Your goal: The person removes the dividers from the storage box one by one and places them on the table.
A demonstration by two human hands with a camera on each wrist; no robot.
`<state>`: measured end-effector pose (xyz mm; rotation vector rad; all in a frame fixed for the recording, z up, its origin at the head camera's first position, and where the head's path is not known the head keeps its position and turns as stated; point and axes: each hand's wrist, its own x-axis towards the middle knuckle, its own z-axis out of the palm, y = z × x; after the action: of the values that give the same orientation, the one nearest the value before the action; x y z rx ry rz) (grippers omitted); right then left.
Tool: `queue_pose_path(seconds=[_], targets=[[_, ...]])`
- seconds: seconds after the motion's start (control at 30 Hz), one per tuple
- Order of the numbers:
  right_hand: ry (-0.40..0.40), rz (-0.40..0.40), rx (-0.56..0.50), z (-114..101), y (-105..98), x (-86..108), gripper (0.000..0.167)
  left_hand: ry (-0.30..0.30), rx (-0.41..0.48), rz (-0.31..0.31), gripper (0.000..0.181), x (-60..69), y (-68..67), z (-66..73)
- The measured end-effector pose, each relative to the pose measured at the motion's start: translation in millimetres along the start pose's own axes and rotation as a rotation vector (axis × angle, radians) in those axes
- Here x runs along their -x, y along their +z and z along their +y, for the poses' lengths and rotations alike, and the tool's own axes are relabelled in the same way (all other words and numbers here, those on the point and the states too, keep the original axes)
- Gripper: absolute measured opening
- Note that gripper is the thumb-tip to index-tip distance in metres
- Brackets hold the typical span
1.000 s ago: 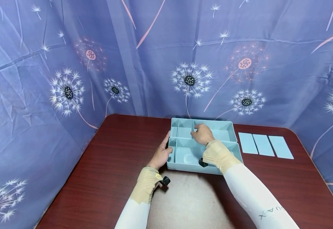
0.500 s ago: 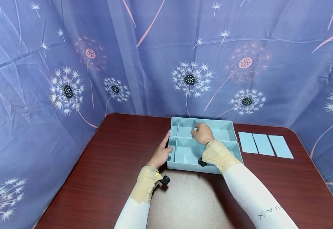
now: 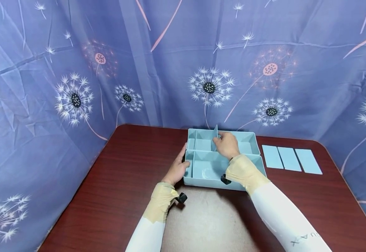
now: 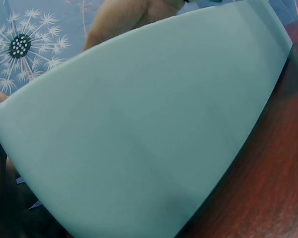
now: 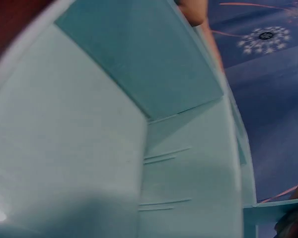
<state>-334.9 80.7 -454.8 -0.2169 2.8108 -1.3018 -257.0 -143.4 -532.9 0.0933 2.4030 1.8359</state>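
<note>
Right hand (image 3: 227,144) pinches divider (image 3: 215,137), its top above the rim of rear box (image 3: 245,139) | left hand (image 3: 177,171) spread against front box (image 3: 205,183), thumb over its edge | step: apparently divider removal (three panels (image 3: 289,159) lie on the counter (image 3: 138,168)) | next: likely needs straight lift

Pale blue covers two divided plastic boxes (image 3: 212,182), a thin rectangular divider (image 3: 215,134) and three flat rectangular panels (image 3: 289,159), while the wood-grain table (image 3: 132,161) is reddish-brown and the violet-blue fabric curtain (image 3: 170,80) bears white and pink dandelions (image 3: 209,87).
</note>
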Motion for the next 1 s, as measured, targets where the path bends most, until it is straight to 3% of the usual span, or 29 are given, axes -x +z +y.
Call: queue_pose_path(seconds=[0.33,0.67,1.0], targets=[[0.009,0.054,-0.005,-5,-27,13.1,0.047,-0.004,-0.001,-0.005,0.086,0.8,-0.5,0.2],[0.034,-0.007,-0.093,0,-52,34.2,0.047,-0.001,0.013,0.004,0.085,-0.3,-0.4,-0.3],[0.077,-0.001,-0.13,18,-88,64.4,0.045,0.002,0.007,0.0,0.086,1.3,0.2,2.1]])
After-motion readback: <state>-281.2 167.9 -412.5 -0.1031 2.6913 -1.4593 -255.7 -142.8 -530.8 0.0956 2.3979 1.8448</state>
